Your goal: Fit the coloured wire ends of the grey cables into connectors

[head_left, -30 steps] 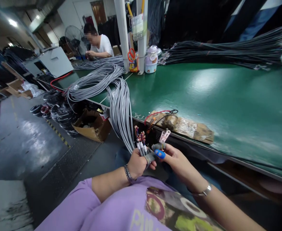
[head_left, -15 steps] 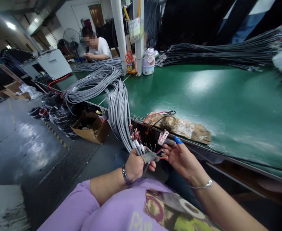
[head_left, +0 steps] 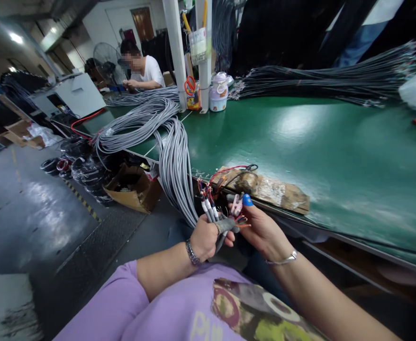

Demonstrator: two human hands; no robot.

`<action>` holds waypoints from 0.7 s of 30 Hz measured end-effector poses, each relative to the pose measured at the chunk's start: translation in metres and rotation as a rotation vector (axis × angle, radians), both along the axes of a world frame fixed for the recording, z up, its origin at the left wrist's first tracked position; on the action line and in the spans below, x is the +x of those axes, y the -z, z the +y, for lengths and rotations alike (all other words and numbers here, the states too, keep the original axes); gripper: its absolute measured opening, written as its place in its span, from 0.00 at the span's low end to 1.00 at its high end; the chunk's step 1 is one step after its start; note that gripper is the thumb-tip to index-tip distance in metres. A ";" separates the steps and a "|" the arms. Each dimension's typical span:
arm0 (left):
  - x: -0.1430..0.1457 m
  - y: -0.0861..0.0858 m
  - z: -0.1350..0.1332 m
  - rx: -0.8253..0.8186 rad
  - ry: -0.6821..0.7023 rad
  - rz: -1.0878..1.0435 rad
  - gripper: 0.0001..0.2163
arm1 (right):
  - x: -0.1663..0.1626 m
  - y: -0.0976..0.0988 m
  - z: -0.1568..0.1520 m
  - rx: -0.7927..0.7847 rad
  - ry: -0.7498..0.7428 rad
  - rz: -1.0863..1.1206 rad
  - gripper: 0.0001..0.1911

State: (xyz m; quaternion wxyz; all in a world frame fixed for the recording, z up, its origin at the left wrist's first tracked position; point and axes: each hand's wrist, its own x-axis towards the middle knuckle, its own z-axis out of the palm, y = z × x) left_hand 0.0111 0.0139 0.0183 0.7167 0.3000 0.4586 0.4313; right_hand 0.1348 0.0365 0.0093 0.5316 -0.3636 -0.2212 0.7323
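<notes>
My left hand [head_left: 206, 238] is closed around several grey cables [head_left: 177, 175] near their ends. White-banded ends with bare coloured wires [head_left: 208, 190] stick up above the fist, and a grey covering wraps at least one finger. Loose orange, red and green wires [head_left: 242, 221] fan out to the right of this fist. Close beside them is my right hand [head_left: 261, 226], its thumb capped in blue and another fingertip in grey. A small pink clip-like tool [head_left: 237, 205] sits between that thumb and fingertip. The other right fingers are partly hidden near the wires.
A taped cardboard strip [head_left: 275, 192] with red and black leads lies along the green table's [head_left: 329, 142] front edge. Coiled grey cable [head_left: 137, 125] rests at left, black cable bundles [head_left: 321, 78] at the back. A person in white [head_left: 147, 71] sits beyond. An open carton [head_left: 133, 192] stands below.
My right hand has moved left, bringing the pink tool closer to the wires, and its thumb has come in against the tool. My left hand has shifted slightly right with the cables.
</notes>
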 end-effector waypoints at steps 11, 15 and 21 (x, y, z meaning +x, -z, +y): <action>-0.006 0.003 -0.009 0.050 0.021 0.014 0.21 | 0.007 0.003 -0.013 -0.020 -0.101 -0.022 0.27; -0.013 0.012 -0.017 0.082 -0.005 0.044 0.21 | 0.012 0.011 -0.032 0.069 -0.243 -0.139 0.24; -0.020 0.020 -0.019 0.145 0.198 0.137 0.20 | 0.009 -0.001 -0.045 0.206 -0.195 -0.416 0.17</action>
